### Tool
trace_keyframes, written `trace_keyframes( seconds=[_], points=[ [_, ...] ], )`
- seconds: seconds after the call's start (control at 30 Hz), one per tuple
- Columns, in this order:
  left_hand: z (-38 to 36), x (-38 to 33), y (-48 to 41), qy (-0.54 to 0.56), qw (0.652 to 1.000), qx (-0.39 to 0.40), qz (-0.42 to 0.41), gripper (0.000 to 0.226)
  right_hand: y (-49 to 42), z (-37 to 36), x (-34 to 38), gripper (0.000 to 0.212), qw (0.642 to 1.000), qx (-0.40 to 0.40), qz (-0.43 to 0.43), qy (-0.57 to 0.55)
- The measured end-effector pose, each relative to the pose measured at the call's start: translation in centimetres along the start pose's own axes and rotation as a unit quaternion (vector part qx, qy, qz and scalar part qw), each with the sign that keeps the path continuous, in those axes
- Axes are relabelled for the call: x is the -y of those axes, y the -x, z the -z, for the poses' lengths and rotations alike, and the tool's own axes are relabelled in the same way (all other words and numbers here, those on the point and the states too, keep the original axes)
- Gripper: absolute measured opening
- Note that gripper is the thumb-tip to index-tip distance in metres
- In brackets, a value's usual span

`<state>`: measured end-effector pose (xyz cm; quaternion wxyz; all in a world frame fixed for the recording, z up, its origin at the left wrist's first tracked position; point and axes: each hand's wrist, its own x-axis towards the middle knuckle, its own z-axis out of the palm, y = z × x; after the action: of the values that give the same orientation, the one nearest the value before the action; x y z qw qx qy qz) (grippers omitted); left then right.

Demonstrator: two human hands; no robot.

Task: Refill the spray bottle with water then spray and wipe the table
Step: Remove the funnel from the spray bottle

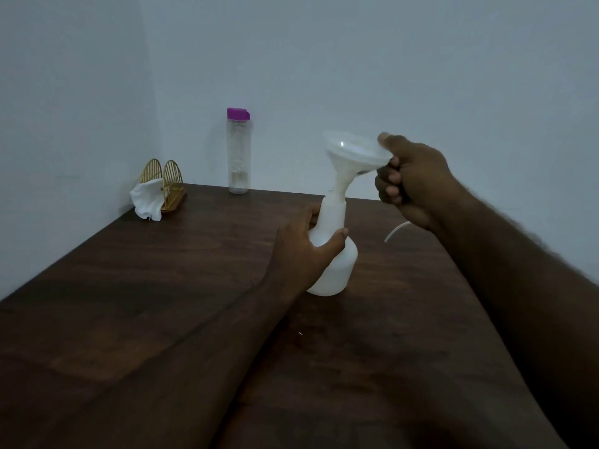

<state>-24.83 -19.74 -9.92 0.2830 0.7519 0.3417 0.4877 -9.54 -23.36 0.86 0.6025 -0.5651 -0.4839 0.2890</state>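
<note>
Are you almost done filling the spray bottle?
Not yet. Done: the spray bottle has its top off. In hand: the left hand holds it while the right hand holds a funnel in its neck. Left: pouring from the capped water bottle, spraying, wiping the table.

Matt dark wood table (146, 286), translucent plastic funnel (351, 153)

The left hand (301, 251) wraps the spray bottle (337, 264) and hides its left shoulder, while the funnel (351, 153) on top is blurred, its spout tip indistinct at the neck. Just right of the spray bottle, a thin white tube (395, 230) vanishes behind the right hand (415, 179), its far end unseen. Behind and left of the spray bottle, the water bottle (239, 150) is too dim to show its fill level.
</note>
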Motion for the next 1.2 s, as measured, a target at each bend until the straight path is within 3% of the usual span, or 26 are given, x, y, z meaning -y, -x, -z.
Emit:
trace_keyframes(
  seconds=[0.1, 0.17, 0.3, 0.37, 0.47, 0.6, 0.93, 1.1, 1.2],
  points=[
    [0.0, 0.0, -0.1, -0.002, 1.000, 0.001, 0.003, 0.057, 0.0, 0.1, 0.1, 0.043, 0.999, 0.002, -0.003, 0.040],
    [0.1, 0.0, -0.1, -0.006, 1.000, 0.001, 0.003, 0.056, -0.1, 0.2, 0.2, 0.043, 0.999, -0.002, -0.012, -0.031],
    [0.1, -0.1, -0.1, -0.005, 1.000, -0.005, -0.002, 0.053, 0.3, 0.3, 0.1, 0.045, 1.000, 0.013, -0.003, 0.009],
    [0.2, -0.2, 0.0, -0.008, 1.000, -0.001, 0.002, 0.054, 0.1, 0.3, 0.1, 0.044, 0.999, 0.005, -0.008, -0.044],
    [0.1, -0.2, 0.0, -0.003, 1.000, -0.001, 0.000, 0.053, 0.4, 0.1, 0.3, 0.043, 1.000, -0.004, -0.007, 0.007],
    [0.1, 0.0, 0.0, -0.012, 1.000, 0.001, 0.010, 0.057, 0.1, 0.7, 0.6, 0.043, 0.988, -0.019, -0.022, -0.154],
    [0.2, -0.1, 0.1, -0.005, 1.000, -0.002, 0.000, 0.055, 0.5, 0.9, -0.3, 0.042, 0.963, -0.018, -0.062, -0.262],
    [0.3, -0.2, 0.2, 0.003, 1.000, -0.006, -0.008, 0.054, 0.9, 0.0, -1.2, 0.042, 0.993, -0.034, -0.051, -0.098],
    [0.2, -0.1, 0.2, -0.004, 1.000, -0.008, -0.005, 0.055, 1.0, 0.2, -0.6, 0.042, 0.992, -0.033, -0.040, -0.116]
  ],
)
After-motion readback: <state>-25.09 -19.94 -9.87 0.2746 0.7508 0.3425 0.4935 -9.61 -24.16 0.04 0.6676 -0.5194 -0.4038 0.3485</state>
